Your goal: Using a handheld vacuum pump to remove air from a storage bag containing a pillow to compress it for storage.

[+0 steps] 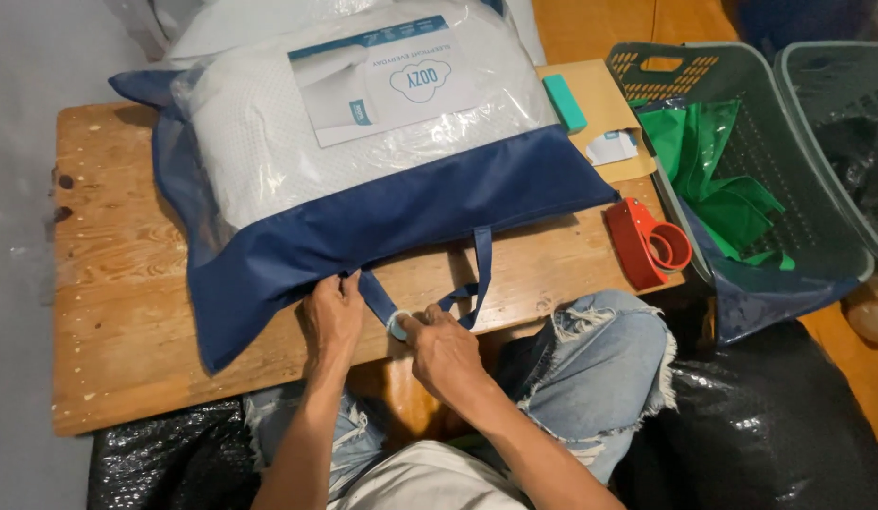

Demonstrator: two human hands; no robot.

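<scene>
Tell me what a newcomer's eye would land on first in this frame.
First, the big navy and clear pillow bag with a white pillow inside, lying across the wooden table. At its near edge the left hand pinches the bag's hem while the right hand holds the blue handle strap. To the right, a red tape dispenser sits beside a grey-green basket of green bags.

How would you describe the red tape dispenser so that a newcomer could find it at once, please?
Start at the wooden table and follow its near edge rightwards, past the blue bag. The tape dispenser lies at that corner, beside the green basket; it is the only red thing there.
</scene>
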